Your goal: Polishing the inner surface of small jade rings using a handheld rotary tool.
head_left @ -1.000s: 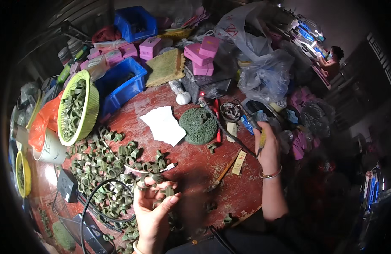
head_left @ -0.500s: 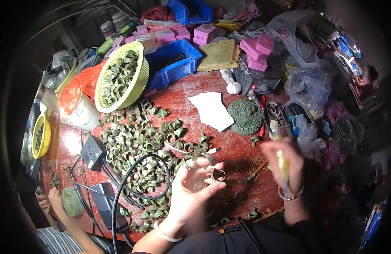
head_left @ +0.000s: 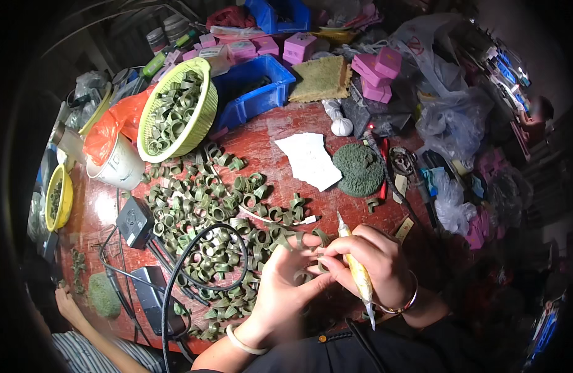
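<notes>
My left hand (head_left: 285, 281), palm up with bent fingers, holds a small green ring (head_left: 322, 266) near its thumb tip. Another green ring piece (head_left: 321, 237) sits at its fingertips. Against that hand, my right hand (head_left: 381, 264) is closed around a double-ended carving tool (head_left: 361, 276) with a yellow wrapped handle and thin metal tips. One tip points up and away, the other down toward me. Its thumb and forefinger meet the ring, partly hiding it. Left of my hands spreads a heap of similar green rings (head_left: 193, 211).
A yellow-green basket (head_left: 207, 118) of rings leans beside a white bucket (head_left: 122, 168). A black cable (head_left: 168, 298) loops over the heap. White paper (head_left: 308, 160) and a round green pad (head_left: 359, 169) lie beyond my hands. Another person's hand (head_left: 68, 304) is at lower left.
My right hand has moved left and down with the carving tool, from apart to touching the left hand at the ring. At lower left, the other person's hands have shifted.
</notes>
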`<state>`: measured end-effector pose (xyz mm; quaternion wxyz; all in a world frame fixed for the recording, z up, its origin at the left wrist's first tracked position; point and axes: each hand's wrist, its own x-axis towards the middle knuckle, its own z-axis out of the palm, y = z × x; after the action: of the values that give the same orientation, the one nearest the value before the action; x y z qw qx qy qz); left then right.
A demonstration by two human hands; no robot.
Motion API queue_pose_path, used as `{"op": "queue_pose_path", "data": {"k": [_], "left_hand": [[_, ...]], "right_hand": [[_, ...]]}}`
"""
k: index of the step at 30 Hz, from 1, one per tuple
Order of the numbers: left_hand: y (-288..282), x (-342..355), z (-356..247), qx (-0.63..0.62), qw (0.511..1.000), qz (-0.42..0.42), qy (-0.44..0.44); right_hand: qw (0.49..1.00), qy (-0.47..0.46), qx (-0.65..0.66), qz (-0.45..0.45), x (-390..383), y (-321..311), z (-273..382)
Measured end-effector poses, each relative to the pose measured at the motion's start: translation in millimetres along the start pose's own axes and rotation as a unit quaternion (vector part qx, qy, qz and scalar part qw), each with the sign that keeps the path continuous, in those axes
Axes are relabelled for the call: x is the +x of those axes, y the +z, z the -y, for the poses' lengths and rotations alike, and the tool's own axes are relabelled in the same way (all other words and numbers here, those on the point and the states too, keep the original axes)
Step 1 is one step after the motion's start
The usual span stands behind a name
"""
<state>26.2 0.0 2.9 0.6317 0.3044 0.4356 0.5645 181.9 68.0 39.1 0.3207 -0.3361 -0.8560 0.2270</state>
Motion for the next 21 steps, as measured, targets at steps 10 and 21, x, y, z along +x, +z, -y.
{"op": "queue_pose_path", "data": {"k": [10,21], "left_hand": [[-2.2,1.0,8.7,0.076,0.997,-0.022,0.010],[-16.6,8.7,-2.0,-0.306,0.946,0.003,-0.104]], "right_hand": [[0.999,0.021,0.032,0.005,-2.4,4.9,-7.5],[0.922,0.206,0.322,-0.064,-3.0,-11.3,-15.9]]}}
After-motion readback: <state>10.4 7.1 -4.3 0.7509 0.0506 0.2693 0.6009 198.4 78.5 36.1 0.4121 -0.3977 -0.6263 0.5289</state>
